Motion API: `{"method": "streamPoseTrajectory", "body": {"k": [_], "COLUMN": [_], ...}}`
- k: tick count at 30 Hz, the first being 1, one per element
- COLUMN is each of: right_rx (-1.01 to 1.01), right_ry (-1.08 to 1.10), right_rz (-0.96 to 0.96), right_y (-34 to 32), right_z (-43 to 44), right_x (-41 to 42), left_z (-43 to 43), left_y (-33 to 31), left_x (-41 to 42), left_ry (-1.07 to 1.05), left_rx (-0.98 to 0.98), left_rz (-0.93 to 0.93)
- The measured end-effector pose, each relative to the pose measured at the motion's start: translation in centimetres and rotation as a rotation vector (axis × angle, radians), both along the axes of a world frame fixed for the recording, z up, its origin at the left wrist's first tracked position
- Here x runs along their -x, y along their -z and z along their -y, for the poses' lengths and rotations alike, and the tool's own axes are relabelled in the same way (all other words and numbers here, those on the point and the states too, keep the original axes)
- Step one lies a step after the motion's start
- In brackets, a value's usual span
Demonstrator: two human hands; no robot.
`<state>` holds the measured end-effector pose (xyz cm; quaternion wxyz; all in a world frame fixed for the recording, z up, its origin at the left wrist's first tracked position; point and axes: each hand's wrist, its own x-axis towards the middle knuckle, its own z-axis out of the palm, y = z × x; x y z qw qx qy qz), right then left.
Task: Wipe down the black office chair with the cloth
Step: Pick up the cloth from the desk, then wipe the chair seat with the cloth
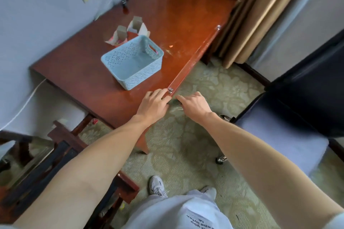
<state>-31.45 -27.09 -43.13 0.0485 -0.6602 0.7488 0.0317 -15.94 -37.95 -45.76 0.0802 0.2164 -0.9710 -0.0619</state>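
Left hand (154, 105) and right hand (193, 107), fingers extended and gripping nothing evident, meet at the front edge of the glossy red-brown wooden desk (186, 24); the cloth is unseen and should be secured before turning to the black padded office chair (307, 83) at right.

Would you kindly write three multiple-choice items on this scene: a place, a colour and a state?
1. Where is the black chair? A. at the person's right B. behind the curtain C. at the person's left
2. What colour is the basket? A. red B. pale blue C. yellow
3. How does the basket stand? A. upside down B. on its side C. upright
Answers: 1 A, it fills the view's right edge; 2 B, its patterned walls are pale blue; 3 C, its mouth faces up on the desk.
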Motion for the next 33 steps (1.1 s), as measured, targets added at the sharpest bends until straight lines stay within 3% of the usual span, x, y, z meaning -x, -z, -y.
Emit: {"method": "streamPoseTrajectory", "body": {"k": [4,11,17,25,33], "right_rx": [0.011,0.025,0.021,0.029,0.004], "right_ry": [0.138,0.367,0.532,0.715,0.859], "right_rz": [-0.118,-0.148,-0.129,-0.071,-0.029], "right_y": [-0.6,-1.5,-2.2,-2.1,-0.3], "right_z": [-5.6,-17.3,-26.5,-35.8,-41.0], "right_x": [4.6,12.3,17.1,20.6,23.0], "left_z": [-3.8,-13.4,-21.0,-28.7,-33.1], "left_y": [-1.5,-3.1,-3.9,-2.4,0.0], "left_x": [5.7,15.4,22.4,29.2,34.5], "left_ry": [0.087,0.255,0.372,0.544,0.674], "left_rx": [0.028,0.089,0.114,0.138,0.091], "left_rz": [-0.047,-0.044,-0.033,-0.179,-0.130]}}
